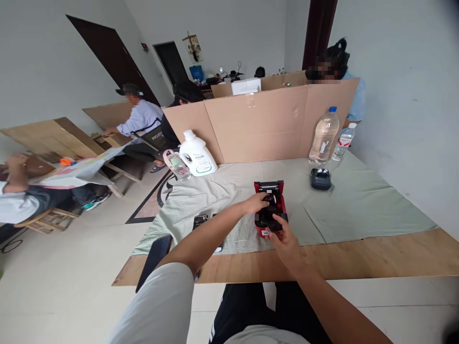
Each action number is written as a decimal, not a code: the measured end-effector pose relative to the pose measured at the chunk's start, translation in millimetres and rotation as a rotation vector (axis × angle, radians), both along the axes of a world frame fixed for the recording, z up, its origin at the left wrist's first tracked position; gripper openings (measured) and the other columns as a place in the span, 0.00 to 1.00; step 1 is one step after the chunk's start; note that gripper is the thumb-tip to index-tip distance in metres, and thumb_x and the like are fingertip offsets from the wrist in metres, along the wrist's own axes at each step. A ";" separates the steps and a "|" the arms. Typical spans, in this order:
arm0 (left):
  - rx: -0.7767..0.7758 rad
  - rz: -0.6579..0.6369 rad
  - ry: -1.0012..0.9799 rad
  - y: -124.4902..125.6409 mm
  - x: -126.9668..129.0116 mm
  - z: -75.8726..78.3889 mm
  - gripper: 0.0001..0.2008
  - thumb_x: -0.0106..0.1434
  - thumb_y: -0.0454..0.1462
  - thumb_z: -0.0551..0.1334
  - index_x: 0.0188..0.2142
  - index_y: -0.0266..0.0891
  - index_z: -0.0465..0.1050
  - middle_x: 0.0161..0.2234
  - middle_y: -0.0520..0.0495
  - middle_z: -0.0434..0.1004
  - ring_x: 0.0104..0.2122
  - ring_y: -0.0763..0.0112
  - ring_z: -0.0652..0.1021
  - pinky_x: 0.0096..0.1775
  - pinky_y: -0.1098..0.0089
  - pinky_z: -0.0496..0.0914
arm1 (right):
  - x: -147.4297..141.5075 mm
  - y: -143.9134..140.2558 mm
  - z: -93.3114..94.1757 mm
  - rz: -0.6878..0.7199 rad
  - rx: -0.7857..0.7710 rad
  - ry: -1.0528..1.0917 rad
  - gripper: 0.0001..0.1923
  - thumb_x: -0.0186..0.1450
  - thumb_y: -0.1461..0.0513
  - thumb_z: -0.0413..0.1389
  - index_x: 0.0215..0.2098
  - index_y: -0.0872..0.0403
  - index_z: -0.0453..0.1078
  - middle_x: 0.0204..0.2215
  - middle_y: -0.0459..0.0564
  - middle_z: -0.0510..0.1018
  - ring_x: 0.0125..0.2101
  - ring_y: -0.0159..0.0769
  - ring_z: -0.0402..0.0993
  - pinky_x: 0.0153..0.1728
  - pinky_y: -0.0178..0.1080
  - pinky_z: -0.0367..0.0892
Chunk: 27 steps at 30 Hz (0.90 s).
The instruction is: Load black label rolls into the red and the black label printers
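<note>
A small red and black printer [283, 205] stands on the cloth in front of me, its lid swung up at the far side. Reaching in from the left, my left hand [255, 203] has its fingers closed at a dark roll with a pale edge [274, 198] inside the body. Fingertips partly hide that roll. At the printer's near right corner, my right hand [285, 239] grips the front edge, thumb low and fingers over the black part. A white label is visible on the printer's front.
Left of the printer lie a black roll-like item [200, 220] and a dark phone-like slab [154, 260]. A white jug [198, 155], a glass cup [178, 166], two water bottles [324, 136] and a black device [320, 179] stand farther back. A cardboard screen [258, 129] borders the table; people sit beyond.
</note>
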<state>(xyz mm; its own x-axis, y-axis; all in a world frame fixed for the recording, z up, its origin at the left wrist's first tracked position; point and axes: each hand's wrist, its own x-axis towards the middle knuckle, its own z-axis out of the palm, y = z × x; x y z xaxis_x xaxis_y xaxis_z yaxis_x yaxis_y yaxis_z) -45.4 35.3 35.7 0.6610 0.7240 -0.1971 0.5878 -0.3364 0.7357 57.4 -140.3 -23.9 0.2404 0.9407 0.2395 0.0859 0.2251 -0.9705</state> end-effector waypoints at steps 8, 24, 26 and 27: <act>0.419 -0.020 0.353 -11.6 18.4 -8.4 0.20 0.54 0.41 0.65 0.47 0.42 0.70 0.43 0.42 0.76 0.51 0.51 0.69 0.54 0.55 0.57 | 15.2 3.9 7.9 -0.323 0.196 -0.944 0.13 0.64 0.66 0.50 0.44 0.52 0.73 0.29 0.49 0.73 0.29 0.35 0.69 0.29 0.36 0.65; 0.428 -0.001 0.353 -15.0 24.9 0.9 0.09 0.54 0.37 0.64 0.36 0.42 0.77 0.39 0.45 0.79 0.46 0.56 0.73 0.49 0.62 0.65 | 13.8 10.4 16.0 -0.309 0.189 -1.094 0.10 0.65 0.62 0.52 0.41 0.53 0.73 0.30 0.50 0.68 0.33 0.39 0.63 0.34 0.39 0.62; 0.390 0.083 0.219 -15.6 11.9 4.7 0.11 0.57 0.31 0.57 0.35 0.42 0.77 0.37 0.49 0.79 0.41 0.64 0.76 0.45 0.67 0.68 | 14.2 7.8 17.4 -0.293 0.171 -1.092 0.10 0.65 0.62 0.53 0.42 0.54 0.73 0.31 0.50 0.67 0.33 0.38 0.63 0.34 0.39 0.62; 0.407 0.162 0.168 -15.8 5.8 6.5 0.13 0.57 0.28 0.54 0.33 0.41 0.77 0.36 0.49 0.79 0.39 0.66 0.76 0.44 0.68 0.69 | 14.2 6.8 18.0 -0.286 0.160 -1.091 0.11 0.64 0.62 0.53 0.43 0.54 0.73 0.31 0.51 0.67 0.33 0.38 0.63 0.34 0.39 0.63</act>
<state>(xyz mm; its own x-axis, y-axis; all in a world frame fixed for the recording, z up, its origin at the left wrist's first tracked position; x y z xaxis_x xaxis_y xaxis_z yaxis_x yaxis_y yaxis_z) -39.7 19.5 42.2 0.5161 0.8560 0.0295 0.7566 -0.4718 0.4528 71.5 -133.4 -5.9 0.0314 0.8248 0.5646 0.9349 0.1755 -0.3085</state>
